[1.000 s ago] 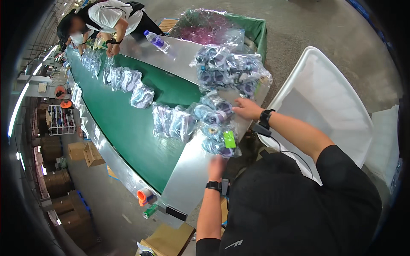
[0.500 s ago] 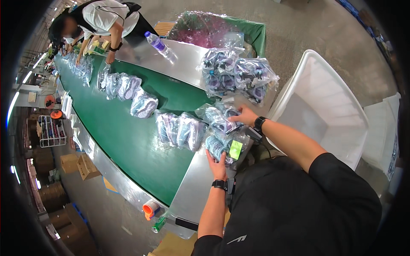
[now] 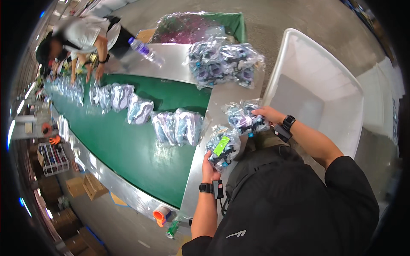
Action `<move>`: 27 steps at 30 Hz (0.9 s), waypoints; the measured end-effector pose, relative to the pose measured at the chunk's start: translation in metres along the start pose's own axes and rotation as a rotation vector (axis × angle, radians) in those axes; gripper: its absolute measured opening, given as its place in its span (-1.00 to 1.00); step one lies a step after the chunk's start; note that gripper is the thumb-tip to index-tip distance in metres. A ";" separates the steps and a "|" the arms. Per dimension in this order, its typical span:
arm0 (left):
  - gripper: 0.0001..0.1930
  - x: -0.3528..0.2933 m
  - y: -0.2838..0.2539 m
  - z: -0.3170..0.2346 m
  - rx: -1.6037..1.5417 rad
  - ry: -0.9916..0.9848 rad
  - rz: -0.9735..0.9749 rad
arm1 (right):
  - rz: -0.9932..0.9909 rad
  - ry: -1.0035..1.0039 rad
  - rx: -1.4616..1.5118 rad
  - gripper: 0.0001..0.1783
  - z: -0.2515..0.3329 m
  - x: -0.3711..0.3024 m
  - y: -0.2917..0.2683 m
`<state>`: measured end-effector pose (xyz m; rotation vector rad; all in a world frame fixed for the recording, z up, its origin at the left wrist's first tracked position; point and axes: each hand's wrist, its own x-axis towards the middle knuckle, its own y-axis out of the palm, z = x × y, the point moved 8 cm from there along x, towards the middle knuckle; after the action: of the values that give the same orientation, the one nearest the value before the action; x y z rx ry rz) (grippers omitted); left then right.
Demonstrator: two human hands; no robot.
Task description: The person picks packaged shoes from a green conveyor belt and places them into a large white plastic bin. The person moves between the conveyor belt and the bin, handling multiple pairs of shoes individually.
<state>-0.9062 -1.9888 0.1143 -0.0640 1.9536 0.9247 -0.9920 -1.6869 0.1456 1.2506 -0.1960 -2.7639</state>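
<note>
My left hand [image 3: 209, 169] grips a clear plastic bag of shoes [image 3: 230, 151] from its near left side; the shoes are blue, purple and dark, with a bright green label [image 3: 221, 146] on the bag. Closed on a second bag of similar shoes [image 3: 243, 116], my right hand [image 3: 270, 114] reaches in from the right, thumb and fingers partly hidden. Both bags are at the metal table end [image 3: 222, 99], close together. Beyond them stands a heap of bagged shoes [image 3: 224, 64]. More bagged shoes [image 3: 179, 127] lie on the green conveyor belt [image 3: 128, 149].
A large white bin [image 3: 316, 85] stands to my right. A water bottle [image 3: 146, 52] lies on the far metal ledge, near a green-lined container [image 3: 232, 23]. A co-worker [image 3: 85, 36] leans over the belt. An orange tape roll [image 3: 160, 214] and green can [image 3: 172, 229] are at the near edge.
Both hands have turned their bags over, showing darker straps and teal parts. The right hand's bag has moved right, away from the belt bags. The view has shifted slightly.
</note>
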 end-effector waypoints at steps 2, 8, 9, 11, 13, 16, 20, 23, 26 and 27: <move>-0.47 0.005 0.023 0.002 0.068 -0.050 0.043 | -0.049 -0.022 0.050 -0.60 -0.007 -0.011 -0.020; -0.52 0.029 0.079 0.021 0.227 -0.096 0.089 | -0.165 -0.067 0.144 -0.56 -0.037 -0.042 -0.090; -0.55 0.040 0.081 0.027 0.250 -0.097 0.085 | -0.198 -0.048 0.079 -0.51 -0.030 -0.061 -0.104; -0.54 0.068 0.087 0.035 0.317 -0.047 0.081 | -0.251 -0.162 0.167 -0.47 -0.051 -0.064 -0.141; -0.45 0.075 0.121 0.051 0.482 0.006 0.044 | -0.290 -0.235 0.255 -0.41 -0.072 -0.076 -0.179; -0.31 0.097 0.165 0.077 0.593 0.004 0.074 | -0.362 -0.192 0.276 -0.44 -0.100 -0.103 -0.235; -0.29 0.123 0.227 0.128 0.730 -0.047 0.084 | -0.504 -0.126 0.214 -0.46 -0.111 -0.160 -0.299; -0.28 0.152 0.274 0.164 0.934 -0.083 0.152 | -0.577 -0.169 0.243 -0.42 -0.162 -0.161 -0.369; -0.27 0.179 0.332 0.189 1.150 -0.029 0.266 | -0.625 -0.108 0.204 -0.33 -0.153 -0.177 -0.415; -0.28 0.190 0.351 0.194 1.169 0.014 0.303 | -0.632 -0.077 0.182 -0.29 -0.142 -0.179 -0.427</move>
<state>-1.0096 -1.5576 0.1176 0.9046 2.2629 -0.1578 -0.7842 -1.2500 0.1176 1.4550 -0.0640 -3.3949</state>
